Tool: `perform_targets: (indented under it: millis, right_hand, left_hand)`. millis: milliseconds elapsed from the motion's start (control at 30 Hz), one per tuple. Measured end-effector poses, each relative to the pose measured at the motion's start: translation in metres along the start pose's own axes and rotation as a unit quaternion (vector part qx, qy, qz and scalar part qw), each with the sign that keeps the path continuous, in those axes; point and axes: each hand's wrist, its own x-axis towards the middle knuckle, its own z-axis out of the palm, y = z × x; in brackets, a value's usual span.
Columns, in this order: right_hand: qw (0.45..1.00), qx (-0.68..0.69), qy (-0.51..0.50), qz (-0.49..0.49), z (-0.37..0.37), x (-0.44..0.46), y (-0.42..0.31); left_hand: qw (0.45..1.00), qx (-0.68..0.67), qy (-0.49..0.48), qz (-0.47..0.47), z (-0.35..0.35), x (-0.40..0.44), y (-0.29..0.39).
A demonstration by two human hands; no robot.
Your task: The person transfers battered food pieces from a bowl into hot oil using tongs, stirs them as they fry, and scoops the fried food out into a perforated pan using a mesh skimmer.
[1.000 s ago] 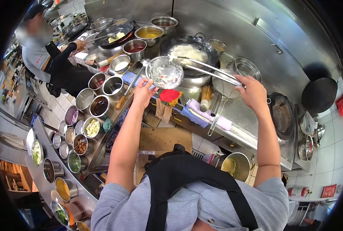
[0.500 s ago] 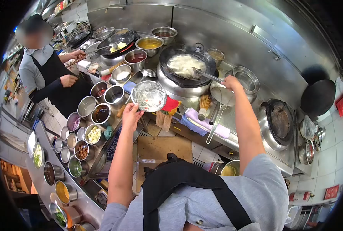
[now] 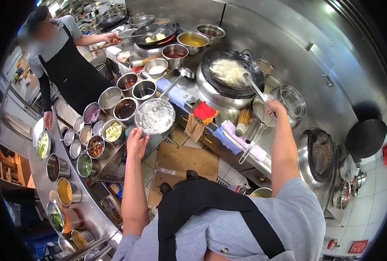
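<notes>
- Holding a smeared bowl [image 3: 155, 117], the left hand [image 3: 137, 142] is pinching its rim, fingers closed.
- The right hand [image 3: 277, 110] is gripping metal tongs [image 3: 257, 90].
- They are pointing into a black wok [image 3: 255, 73].

My left hand [image 3: 137, 143] has carried the bowl [image 3: 170, 122] away from the wok [image 3: 253, 65], nearer the dark-sauce pot [image 3: 115, 114] beyond my fingertips. Tongs [image 3: 258, 92] in my right hand [image 3: 277, 109]: spread before, now narrowed. Far left: co-worker's hand [image 3: 48, 121] lowered near the greens plate [image 3: 48, 150].

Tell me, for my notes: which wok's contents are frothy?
The central wok, where the tongs reach: it alone shows pale froth; the left wok holds yellow pieces.
</notes>
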Motion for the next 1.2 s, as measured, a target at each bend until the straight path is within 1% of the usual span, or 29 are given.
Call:
perform_targets:
  millis: [67, 133, 167, 200, 267, 300, 333, 400, 433, 467, 533, 600, 633, 667, 700, 733, 767, 800, 833, 867, 900, 933, 1000, 1033, 1067, 1100, 1167, 1200]
  right_hand:
    - [1.000, -0.022, 0.007, -0.006, -0.005, 0.009, -0.001]
    - [0.996, -0.068, 0.010, -0.052, -0.008, 0.014, -0.003]
    - [0.991, -0.113, 0.040, -0.065, -0.010, 0.017, -0.005]
    - [0.990, -0.116, 0.038, -0.067, -0.014, 0.026, -0.005]
    - [0.960, -0.253, 0.053, -0.107, -0.019, 0.052, 0.002]
    - [0.949, -0.277, 0.078, -0.132, -0.023, 0.049, 0.001]
    - [0.947, -0.279, 0.077, -0.137, -0.022, 0.047, -0.001]
    - [0.954, -0.220, 0.116, -0.166, -0.020, 0.043, 0.005]
    - [0.956, -0.235, 0.114, -0.133, -0.019, 0.037, 0.004]
    - [0.956, -0.236, 0.112, -0.136, -0.017, 0.043, 0.009]
    - [0.903, -0.249, 0.238, -0.259, -0.017, 0.089, 0.041]
    - [0.915, -0.135, 0.263, -0.275, -0.012, 0.125, 0.068]
    - [0.936, -0.099, 0.260, -0.217, 0.005, 0.059, 0.045]
    - [0.979, 0.063, 0.125, -0.145, 0.017, 0.026, 0.034]
    - [0.949, 0.228, 0.083, -0.199, 0.040, 0.060, 0.057]
    - [0.927, 0.335, 0.001, -0.168, 0.072, 0.024, 0.037]
    - [0.906, 0.402, -0.014, -0.133, 0.110, -0.024, 0.008]
    - [0.880, 0.456, -0.076, -0.107, 0.144, -0.074, -0.015]
    - [0.860, 0.457, -0.182, -0.137, 0.169, -0.092, -0.023]
    - [0.804, 0.463, -0.343, -0.148, 0.191, -0.111, -0.025]
    - [0.805, 0.445, -0.375, -0.118, 0.213, -0.130, -0.029]
    - [0.784, 0.424, -0.441, -0.106, 0.234, -0.144, -0.032]
    - [0.802, 0.326, -0.487, -0.115, 0.264, -0.189, -0.037]
    - [0.811, 0.296, -0.498, -0.083, 0.274, -0.205, -0.040]
    - [0.791, 0.257, -0.548, -0.091, 0.283, -0.210, -0.042]
    - [0.783, 0.238, -0.566, -0.098, 0.291, -0.217, -0.043]
    - [0.773, 0.200, -0.592, -0.108, 0.303, -0.228, -0.046]
    - [0.771, 0.180, -0.601, -0.110, 0.307, -0.231, -0.047]
  left_hand:
    - [1.000, 0.005, 0.009, -0.006, -0.011, -0.006, -0.001]
    - [1.000, 0.004, 0.018, -0.001, -0.023, -0.013, -0.003]
    - [1.000, 0.003, 0.022, -0.001, -0.029, -0.017, -0.004]
    - [1.000, 0.003, 0.024, 0.001, -0.032, -0.020, -0.003]
    - [1.000, 0.002, 0.028, 0.004, -0.039, -0.028, -0.001]
    - [0.999, -0.001, 0.035, 0.009, -0.043, -0.031, -0.001]
    - [0.999, -0.005, 0.043, 0.016, -0.046, -0.034, 0.000]
    - [0.998, -0.007, 0.057, 0.024, -0.055, -0.041, 0.001]
    - [0.997, -0.007, 0.065, 0.031, -0.058, -0.045, 0.001]
    - [0.997, -0.009, 0.069, 0.033, -0.061, -0.048, 0.002]
    - [0.995, -0.028, 0.089, 0.040, -0.069, -0.057, 0.002]
    - [0.992, -0.032, 0.109, 0.046, -0.070, -0.069, 0.003]
    - [0.990, -0.032, 0.131, 0.052, -0.073, -0.080, 0.004]
    - [0.989, -0.019, 0.135, 0.060, -0.075, -0.087, 0.004]
    - [0.991, -0.026, 0.125, 0.051, -0.089, -0.088, -0.002]
    - [0.988, -0.026, 0.139, 0.064, -0.092, -0.099, -0.004]
    - [0.981, -0.048, 0.174, 0.075, -0.101, -0.111, -0.014]
    - [0.975, -0.085, 0.195, 0.070, -0.108, -0.124, -0.018]
    - [0.968, -0.127, 0.197, 0.087, -0.127, -0.129, -0.037]
    - [0.967, -0.181, 0.162, 0.076, -0.152, -0.137, -0.059]
    - [0.941, -0.220, 0.241, 0.089, -0.137, -0.165, -0.056]
    - [0.927, -0.233, 0.263, 0.127, -0.134, -0.194, -0.055]
    - [0.870, -0.290, 0.319, 0.238, -0.123, -0.246, -0.051]
    - [0.868, -0.301, 0.296, 0.263, -0.138, -0.273, -0.065]
    - [0.822, -0.316, 0.374, 0.291, -0.138, -0.299, -0.073]
    - [0.778, -0.336, 0.407, 0.341, -0.142, -0.321, -0.084]
    - [0.696, -0.443, 0.412, 0.386, -0.165, -0.372, -0.128]
    - [0.651, -0.472, 0.450, 0.389, -0.157, -0.393, -0.129]
